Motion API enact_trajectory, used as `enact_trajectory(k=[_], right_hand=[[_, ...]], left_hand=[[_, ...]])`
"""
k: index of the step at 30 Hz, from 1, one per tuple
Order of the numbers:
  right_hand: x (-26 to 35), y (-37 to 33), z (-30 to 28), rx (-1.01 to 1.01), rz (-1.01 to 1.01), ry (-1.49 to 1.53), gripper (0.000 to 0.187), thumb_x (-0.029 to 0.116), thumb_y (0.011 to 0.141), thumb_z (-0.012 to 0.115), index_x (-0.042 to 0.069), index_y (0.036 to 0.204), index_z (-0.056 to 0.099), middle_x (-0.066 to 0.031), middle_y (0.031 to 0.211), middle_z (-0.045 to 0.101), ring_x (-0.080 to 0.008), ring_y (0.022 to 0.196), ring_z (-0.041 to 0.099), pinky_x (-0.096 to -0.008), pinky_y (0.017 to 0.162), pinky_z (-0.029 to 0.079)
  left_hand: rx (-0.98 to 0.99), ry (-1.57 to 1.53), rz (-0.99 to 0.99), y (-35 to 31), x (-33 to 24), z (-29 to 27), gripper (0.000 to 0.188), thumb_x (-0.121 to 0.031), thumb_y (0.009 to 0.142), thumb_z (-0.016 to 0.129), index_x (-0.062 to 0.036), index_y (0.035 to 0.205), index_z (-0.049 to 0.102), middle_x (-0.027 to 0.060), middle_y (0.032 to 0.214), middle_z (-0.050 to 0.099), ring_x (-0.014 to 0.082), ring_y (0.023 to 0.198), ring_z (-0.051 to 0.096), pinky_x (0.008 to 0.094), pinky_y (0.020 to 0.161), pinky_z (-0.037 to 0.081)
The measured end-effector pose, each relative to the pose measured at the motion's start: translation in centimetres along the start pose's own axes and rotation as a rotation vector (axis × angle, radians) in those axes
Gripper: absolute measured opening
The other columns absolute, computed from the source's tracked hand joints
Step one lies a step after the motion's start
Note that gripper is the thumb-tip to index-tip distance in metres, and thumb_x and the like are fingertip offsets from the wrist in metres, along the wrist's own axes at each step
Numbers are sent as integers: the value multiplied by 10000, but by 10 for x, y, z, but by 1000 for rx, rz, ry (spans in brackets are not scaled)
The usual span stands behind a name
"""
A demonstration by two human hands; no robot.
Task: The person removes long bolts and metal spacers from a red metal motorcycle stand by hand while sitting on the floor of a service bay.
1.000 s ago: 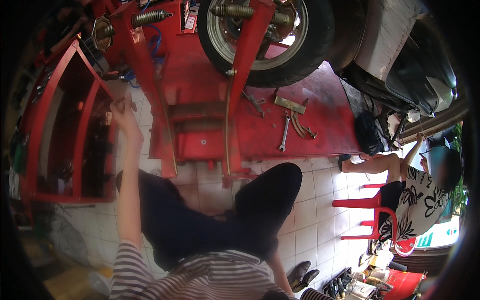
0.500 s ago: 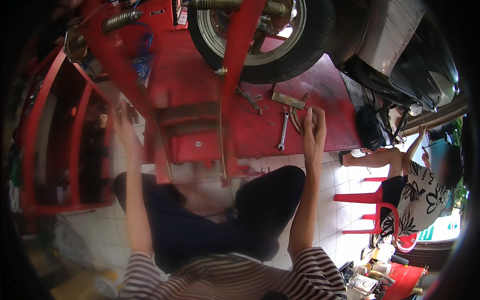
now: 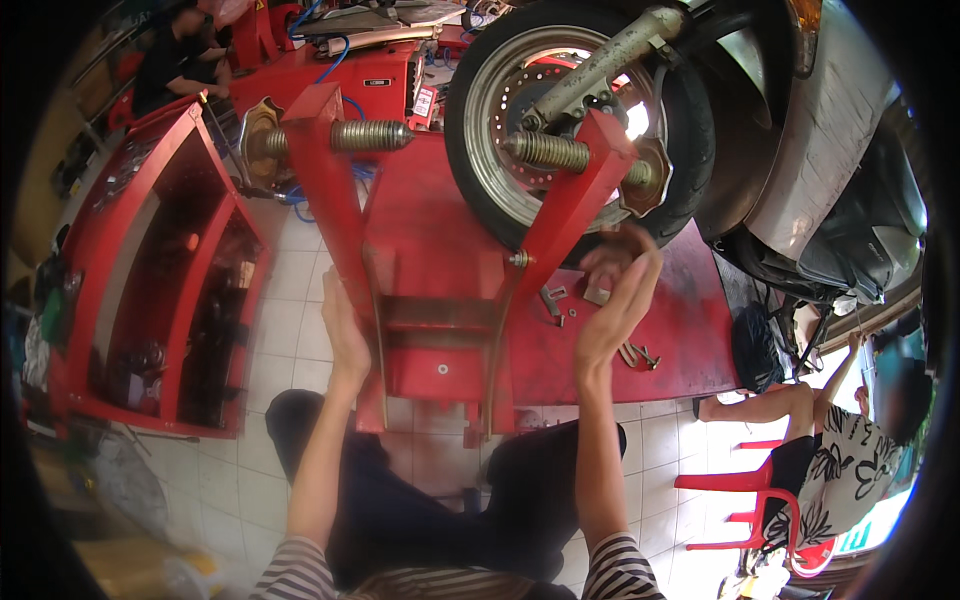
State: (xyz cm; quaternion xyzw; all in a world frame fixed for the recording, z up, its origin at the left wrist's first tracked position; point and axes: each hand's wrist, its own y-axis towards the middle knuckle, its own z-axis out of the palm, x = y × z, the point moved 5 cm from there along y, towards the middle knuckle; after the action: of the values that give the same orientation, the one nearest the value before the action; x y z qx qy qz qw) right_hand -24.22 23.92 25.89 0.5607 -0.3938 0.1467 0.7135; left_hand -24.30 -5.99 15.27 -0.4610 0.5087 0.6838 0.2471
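Note:
Between my hands stands a red wheel clamp with two upright arms, each carrying a thick threaded screw. My left hand lies along the outer side of its left arm, fingers stretched out; whether it touches the metal I cannot tell. To the right of the other arm, my right hand is raised with its fingers apart and nothing in it, its fingertips a little blurred. Just behind the clamp is a motorbike wheel. Near my right hand lie a metal bracket and some bolts.
A red lift platform carries the wheel. At the left is an open red shelf unit. One person sits on a red plastic chair at the right; another person is at the far left.
Both hands have come in closer to the clamp, the left along its arm. My view has shifted, showing the clamp's screws and the wheel more fully. My right hand now covers the wrench.

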Motion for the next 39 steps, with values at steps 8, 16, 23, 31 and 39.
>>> enact_trajectory(k=[8,16,23,31,39], right_hand=[[85,59,36,140,-120,11,405,232,1033,401,-50,1304,506,-137,1261,545,-170,1159,516,-312,1013,382],[65,37,5,24,-393,131,211,85,982,418,-41,1068,563,-166,1079,596,-227,987,589,-436,1036,391],[11,17,31,41,170,285,542,472,1057,276,0,1289,403,-122,1177,531,-217,1143,524,-377,968,430],[-16,-31,78,220,365,432,689,646,994,245,9,1129,469,-68,879,490,-126,735,448,-262,657,395],[-15,-43,52,107,256,365,669,633,993,259,18,1096,502,-39,791,508,-89,608,476,-228,510,400]], left_hand=[[97,40,60,-4,0,6,824,-662,979,201,44,1261,518,126,1021,641,195,946,587,350,862,436],[144,35,59,-4,-13,8,762,-607,1010,193,47,1247,503,153,1044,648,227,968,623,368,884,465],[197,-47,51,-6,-13,11,706,-572,1012,315,53,1294,481,148,1075,636,209,976,609,349,867,470],[164,-54,87,-3,-12,8,664,-552,1016,325,35,1244,535,141,1015,654,218,916,619,351,833,478],[345,-263,28,10,-66,18,447,-335,920,609,24,1174,531,120,1002,632,193,888,621,345,857,478]])
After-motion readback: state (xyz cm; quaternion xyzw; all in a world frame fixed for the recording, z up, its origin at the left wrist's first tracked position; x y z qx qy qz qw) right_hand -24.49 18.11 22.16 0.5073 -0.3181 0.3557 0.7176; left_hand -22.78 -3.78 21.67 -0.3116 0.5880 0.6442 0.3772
